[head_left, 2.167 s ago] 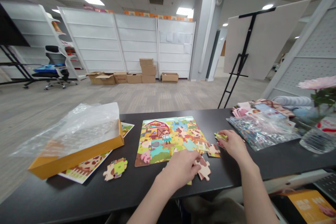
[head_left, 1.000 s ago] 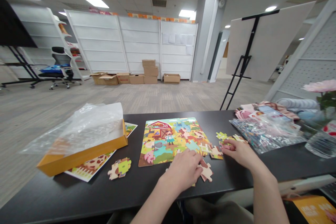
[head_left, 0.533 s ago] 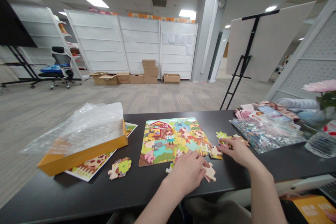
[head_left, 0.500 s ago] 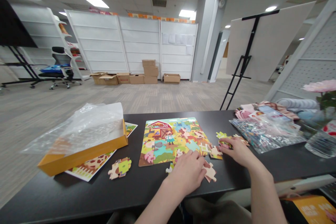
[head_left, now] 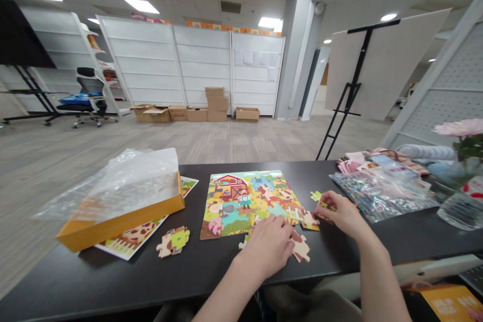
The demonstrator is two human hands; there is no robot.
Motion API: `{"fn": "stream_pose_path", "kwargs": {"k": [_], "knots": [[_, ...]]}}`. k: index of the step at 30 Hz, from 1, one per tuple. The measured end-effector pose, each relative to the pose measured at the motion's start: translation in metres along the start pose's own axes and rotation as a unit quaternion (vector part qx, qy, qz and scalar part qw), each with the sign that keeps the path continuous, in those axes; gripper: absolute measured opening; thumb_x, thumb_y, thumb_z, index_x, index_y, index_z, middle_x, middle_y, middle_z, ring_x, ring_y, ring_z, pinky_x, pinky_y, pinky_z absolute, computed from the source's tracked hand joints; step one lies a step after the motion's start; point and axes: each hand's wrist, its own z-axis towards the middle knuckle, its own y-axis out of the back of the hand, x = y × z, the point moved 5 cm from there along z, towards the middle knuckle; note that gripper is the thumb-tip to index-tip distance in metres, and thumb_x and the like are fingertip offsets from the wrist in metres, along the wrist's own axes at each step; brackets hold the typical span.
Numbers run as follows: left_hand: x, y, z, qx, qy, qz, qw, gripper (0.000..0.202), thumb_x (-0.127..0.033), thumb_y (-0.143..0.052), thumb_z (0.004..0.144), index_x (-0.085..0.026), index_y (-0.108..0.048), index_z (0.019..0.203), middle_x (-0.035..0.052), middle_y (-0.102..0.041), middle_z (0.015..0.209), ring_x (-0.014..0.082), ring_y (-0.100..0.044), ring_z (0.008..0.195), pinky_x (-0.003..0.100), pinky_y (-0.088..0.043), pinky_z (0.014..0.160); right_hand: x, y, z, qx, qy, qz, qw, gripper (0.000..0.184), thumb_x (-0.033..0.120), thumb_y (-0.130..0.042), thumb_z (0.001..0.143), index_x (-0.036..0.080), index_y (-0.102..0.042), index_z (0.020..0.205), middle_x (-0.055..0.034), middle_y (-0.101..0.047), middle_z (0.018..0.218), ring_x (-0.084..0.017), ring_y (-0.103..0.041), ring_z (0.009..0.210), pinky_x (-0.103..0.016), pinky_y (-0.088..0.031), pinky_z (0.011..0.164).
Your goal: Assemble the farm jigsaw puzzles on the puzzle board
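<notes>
A farm-scene jigsaw puzzle (head_left: pixel 234 211) lies mostly assembled on the black table, with a red barn and a figure in it. My left hand (head_left: pixel 269 244) rests palm down over its lower edge, fingers bent and thumb apart; the fingertips are partly hidden. A cream and brown puzzle piece (head_left: pixel 301 247) shows beside that thumb, and a white and green one (head_left: pixel 243 242) peeks out left of the hand. My right hand (head_left: pixel 341 215) pinches a puzzle piece (head_left: pixel 323 210), pinkish with green, just above the table. Another brown and cream piece (head_left: pixel 310 220) touches the puzzle's right corner.
Left of the puzzle lies a small pile of pieces (head_left: pixel 173 241). Farther left, an orange box (head_left: pixel 124 221) with clear plastic rests on a printed sheet (head_left: pixel 130 241). At right are a plastic bag of pieces (head_left: pixel 373 193), folded cloths (head_left: pixel 426 153) and a glass vase (head_left: pixel 462 206).
My right hand has lifted slightly and tilted a piece up between thumb and fingers. My left hand stays nearly still over the puzzle's lower edge.
</notes>
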Motion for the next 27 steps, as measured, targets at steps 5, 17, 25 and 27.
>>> {"fn": "stream_pose_path", "kwargs": {"k": [5, 17, 25, 27], "knots": [[0.008, 0.012, 0.002, -0.014, 0.015, -0.013, 1.0, 0.018, -0.026, -0.056, 0.092, -0.02, -0.067, 0.105, 0.0085, -0.066, 0.108, 0.0266, -0.061, 0.105, 0.039, -0.051, 0.09, 0.025, -0.004, 0.0, -0.068, 0.014, 0.111, 0.991, 0.041, 0.055, -0.071, 0.077, 0.022, -0.058, 0.097, -0.0054, -0.07, 0.08, -0.021, -0.068, 0.067, -0.032, -0.054, 0.057], [0.07, 0.037, -0.003, -0.164, 0.117, -0.393, 0.897, 0.035, -0.042, -0.063, 0.089, -0.017, -0.065, 0.112, 0.0092, -0.074, 0.099, 0.0235, -0.071, 0.09, 0.034, -0.056, 0.079, 0.13, -0.088, -0.006, 0.063, 0.061, 0.33, 0.94, 0.04, 0.052, -0.081, 0.072, 0.019, -0.059, 0.076, -0.0012, -0.066, 0.07, -0.013, -0.058, 0.062, -0.026, -0.046, 0.059], [0.102, 0.056, -0.027, -0.257, 0.179, -0.514, 0.799, 0.039, -0.041, -0.078, 0.076, -0.013, -0.067, 0.103, 0.0112, -0.076, 0.097, 0.0211, -0.071, 0.089, 0.03, -0.056, 0.079, 0.149, -0.113, -0.007, 0.106, 0.044, 0.337, 0.935, 0.04, 0.052, -0.08, 0.074, 0.018, -0.059, 0.07, 0.002, -0.058, 0.067, -0.011, -0.052, 0.063, -0.026, -0.044, 0.062], [0.107, 0.059, -0.033, -0.266, 0.183, -0.51, 0.797, 0.037, -0.04, -0.077, 0.077, -0.013, -0.069, 0.101, 0.011, -0.076, 0.096, 0.0204, -0.071, 0.088, 0.03, -0.055, 0.08, 0.152, -0.118, -0.006, 0.119, 0.041, 0.34, 0.932, 0.04, 0.052, -0.081, 0.072, 0.018, -0.06, 0.071, 0.0017, -0.059, 0.068, -0.012, -0.054, 0.064, -0.026, -0.044, 0.063]]}}
